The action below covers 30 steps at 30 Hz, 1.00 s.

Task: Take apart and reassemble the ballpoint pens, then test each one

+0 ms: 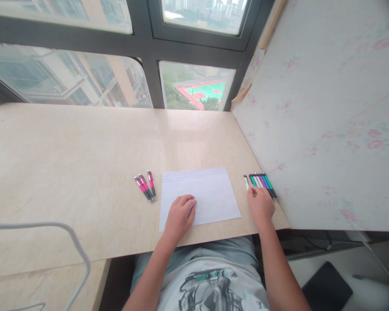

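A white sheet of paper (pixel 210 190) with faint writing along its top lies on the beige desk (pixel 68 172). My left hand (pixel 180 216) rests on the sheet's lower left part, fingers loosely curled, holding nothing. My right hand (pixel 261 205) lies at the desk's right edge, its fingertips touching the near ends of a row of several pens (pixel 261 181) in white, green, purple and blue. Whether it grips one I cannot make out. Three pink pens (pixel 145 186) lie side by side just left of the paper.
A pale flowered wall panel (pixel 327 129) rises along the desk's right side. Dark-framed windows (pixel 149 73) stand behind the desk. A white wire frame (pixel 68 242) sits at the lower left over a lower surface.
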Tool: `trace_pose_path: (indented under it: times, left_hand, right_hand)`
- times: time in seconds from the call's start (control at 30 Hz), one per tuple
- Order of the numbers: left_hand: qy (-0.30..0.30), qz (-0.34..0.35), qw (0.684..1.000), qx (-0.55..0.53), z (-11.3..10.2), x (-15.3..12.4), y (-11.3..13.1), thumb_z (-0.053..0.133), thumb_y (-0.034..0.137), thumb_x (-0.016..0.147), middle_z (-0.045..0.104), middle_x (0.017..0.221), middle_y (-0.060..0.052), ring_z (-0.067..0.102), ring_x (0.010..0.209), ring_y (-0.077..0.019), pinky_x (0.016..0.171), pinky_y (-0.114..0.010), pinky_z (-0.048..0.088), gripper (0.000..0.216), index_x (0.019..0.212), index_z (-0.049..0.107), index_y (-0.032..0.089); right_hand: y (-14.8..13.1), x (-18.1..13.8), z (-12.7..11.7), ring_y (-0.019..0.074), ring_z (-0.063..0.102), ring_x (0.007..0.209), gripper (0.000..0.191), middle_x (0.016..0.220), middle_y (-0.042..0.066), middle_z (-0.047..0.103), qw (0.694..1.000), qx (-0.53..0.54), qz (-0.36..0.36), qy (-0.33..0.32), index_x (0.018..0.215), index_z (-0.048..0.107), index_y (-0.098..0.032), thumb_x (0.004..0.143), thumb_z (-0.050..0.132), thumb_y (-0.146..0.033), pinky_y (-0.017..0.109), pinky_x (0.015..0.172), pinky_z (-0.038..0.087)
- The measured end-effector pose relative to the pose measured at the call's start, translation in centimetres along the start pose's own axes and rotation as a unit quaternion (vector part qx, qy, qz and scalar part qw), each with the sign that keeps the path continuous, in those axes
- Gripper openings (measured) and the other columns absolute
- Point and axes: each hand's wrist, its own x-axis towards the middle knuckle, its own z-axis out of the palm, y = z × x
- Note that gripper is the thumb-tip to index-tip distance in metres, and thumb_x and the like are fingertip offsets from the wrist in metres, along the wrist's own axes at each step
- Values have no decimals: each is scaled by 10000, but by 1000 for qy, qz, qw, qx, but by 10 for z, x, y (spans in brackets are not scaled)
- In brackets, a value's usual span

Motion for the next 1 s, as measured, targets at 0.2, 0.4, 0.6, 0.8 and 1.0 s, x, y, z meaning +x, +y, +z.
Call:
trace_pose_path:
  times: [0.2,0.4,0.6,0.8,1.0]
  left_hand:
    - [-5,-4,1000,3,0,0,0,474,174,921,642,1112,-91,581,1025,-245,901,-433,495,205,1032,640,220]
    - [8,3,1000,-1,-1,1,1,488,176,910,650,1091,-87,593,1011,-243,887,-432,505,212,1033,651,232]
    - [6,0,1000,-1,1,0,-1,485,164,908,647,1106,-85,590,1016,-244,893,-434,505,214,1028,649,231]
    - [3,1,1000,-1,3,-1,-4,477,127,900,642,1121,-81,577,1025,-246,901,-442,497,230,1030,639,228]
    - [3,-5,1000,-7,5,-3,-5,465,38,847,637,1143,-70,573,1047,-242,921,-433,492,327,1050,632,233]
  right_hand:
    - [-8,-4,2,196,564,801,227,940,70,663,999,42,-25,-12,938,713,-193,866,534,-312,278,605,307]
    - [-10,-7,4,207,571,816,241,928,81,665,997,69,-43,-17,926,705,-182,863,515,-317,283,647,340]
    - [-4,-4,2,197,564,824,184,906,63,656,993,40,-98,-53,900,703,-196,847,534,-250,279,669,351]
    - [-4,5,-2,193,550,810,157,848,56,647,996,-14,-79,-36,855,689,-191,864,552,-267,278,621,312]
    - [-1,18,-4,220,554,783,188,859,87,656,998,-50,19,11,862,709,-181,861,554,-287,295,562,253]
